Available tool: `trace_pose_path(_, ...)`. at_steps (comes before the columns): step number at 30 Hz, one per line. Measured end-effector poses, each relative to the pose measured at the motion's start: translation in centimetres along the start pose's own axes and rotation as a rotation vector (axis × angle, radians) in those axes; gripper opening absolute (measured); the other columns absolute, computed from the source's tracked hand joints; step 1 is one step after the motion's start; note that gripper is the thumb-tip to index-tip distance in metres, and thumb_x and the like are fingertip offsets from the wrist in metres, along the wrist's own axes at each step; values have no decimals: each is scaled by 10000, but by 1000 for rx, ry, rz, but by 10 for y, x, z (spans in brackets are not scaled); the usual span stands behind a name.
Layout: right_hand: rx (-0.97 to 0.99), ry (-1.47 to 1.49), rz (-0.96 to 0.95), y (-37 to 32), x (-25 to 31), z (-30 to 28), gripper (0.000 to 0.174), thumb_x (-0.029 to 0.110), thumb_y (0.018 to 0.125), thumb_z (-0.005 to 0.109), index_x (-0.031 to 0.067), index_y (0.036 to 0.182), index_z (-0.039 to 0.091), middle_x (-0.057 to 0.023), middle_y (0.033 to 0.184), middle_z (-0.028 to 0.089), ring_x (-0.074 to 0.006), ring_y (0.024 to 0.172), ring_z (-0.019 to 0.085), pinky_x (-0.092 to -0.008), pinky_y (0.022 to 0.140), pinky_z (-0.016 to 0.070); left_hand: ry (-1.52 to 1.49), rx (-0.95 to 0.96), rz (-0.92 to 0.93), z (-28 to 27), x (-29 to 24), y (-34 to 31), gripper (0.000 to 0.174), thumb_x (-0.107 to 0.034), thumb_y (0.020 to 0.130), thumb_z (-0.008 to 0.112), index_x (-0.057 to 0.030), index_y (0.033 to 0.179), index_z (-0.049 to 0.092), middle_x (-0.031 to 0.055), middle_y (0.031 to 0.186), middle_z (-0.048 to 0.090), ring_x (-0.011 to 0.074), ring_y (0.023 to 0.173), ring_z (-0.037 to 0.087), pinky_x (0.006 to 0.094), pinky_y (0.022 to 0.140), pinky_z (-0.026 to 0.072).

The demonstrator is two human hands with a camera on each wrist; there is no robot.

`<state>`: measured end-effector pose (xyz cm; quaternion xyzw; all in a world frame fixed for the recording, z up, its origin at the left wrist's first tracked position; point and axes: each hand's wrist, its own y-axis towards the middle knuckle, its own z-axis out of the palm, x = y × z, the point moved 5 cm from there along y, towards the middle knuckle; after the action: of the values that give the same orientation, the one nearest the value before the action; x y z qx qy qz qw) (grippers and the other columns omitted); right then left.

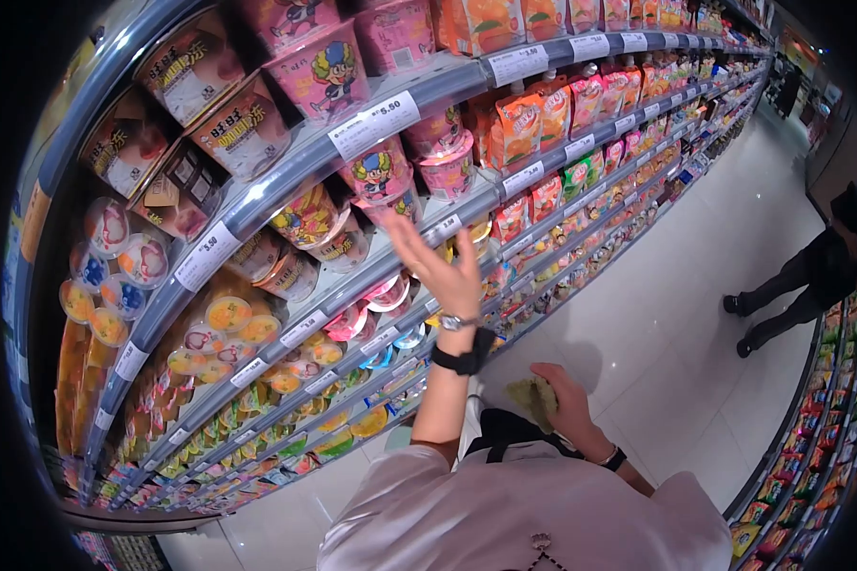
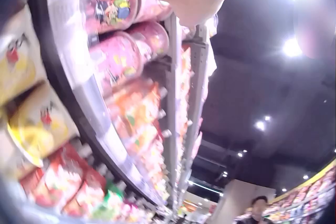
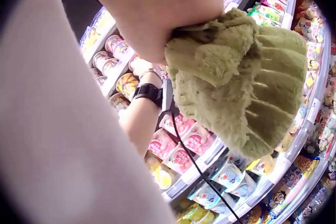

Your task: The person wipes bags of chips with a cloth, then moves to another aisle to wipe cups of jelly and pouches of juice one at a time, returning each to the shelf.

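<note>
My left hand reaches up to the shelf with its fingers spread, nothing held in it. Its fingertips are right at the lower edge of a pink cartoon tub, overlapping the shelf's price rail. Low by my body, my right hand grips a fuzzy olive-green cloth. In the right wrist view the ribbed, furry cloth hangs from that hand. The left wrist view shows pink tubs on the shelf, while the left fingers are out of view there.
Brown-and-white pudding tubs stand at the upper left, orange drink pouches farther along. Round jelly cups fill lower tiers. A person in dark clothes stands in the tiled aisle, near the opposite snack shelf.
</note>
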<state>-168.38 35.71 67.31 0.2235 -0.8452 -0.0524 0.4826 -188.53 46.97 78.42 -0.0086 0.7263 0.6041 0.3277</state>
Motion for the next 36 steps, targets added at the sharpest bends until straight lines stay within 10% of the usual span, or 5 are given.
trace_pose_path(3, 28, -44, 0, -2, -10, -5, 401, 11, 714, 609, 87, 1103, 548, -120, 1071, 578, -329, 911, 593, -360, 731, 495, -147, 272, -46, 12, -26, -33, 694, -123, 792, 650, 13, 1369, 290, 208, 1418, 273, 384, 1324, 250, 458, 1067, 236)
trace_pose_path(23, 82, -26, -136, 99, -49, -45, 432, 22, 707, 623, 82, 1127, 538, -103, 1060, 592, -323, 909, 599, -372, 729, 501, 215, 264, -54, 153, -22, 70, 582, -320, 696, 755, 9, 1129, 547, 199, 1059, 526, 369, 924, 550, 405, 796, 453)
trace_pose_path(33, 91, 204, 113, 169, -139, -97, 304, 65, 840, 577, 6, 1137, 545, -173, 1074, 607, -272, 958, 616, -330, 816, 469, -144, 323, 294, 166, -22, 57, 243, -85, 680, 738, -27, 886, 621, 109, 888, 642, 302, 834, 597, 373, 764, 443)
trace_pose_path(36, -418, 431, 34, 181, -130, -157, 278, 147, 902, 522, 0, 1138, 528, -156, 1104, 585, -214, 1010, 566, -336, 867, 444, -218, 212, 298, 141, -50, 58, 208, -30, 699, 705, -13, 886, 615, 134, 874, 638, 286, 781, 604, 362, 703, 457)
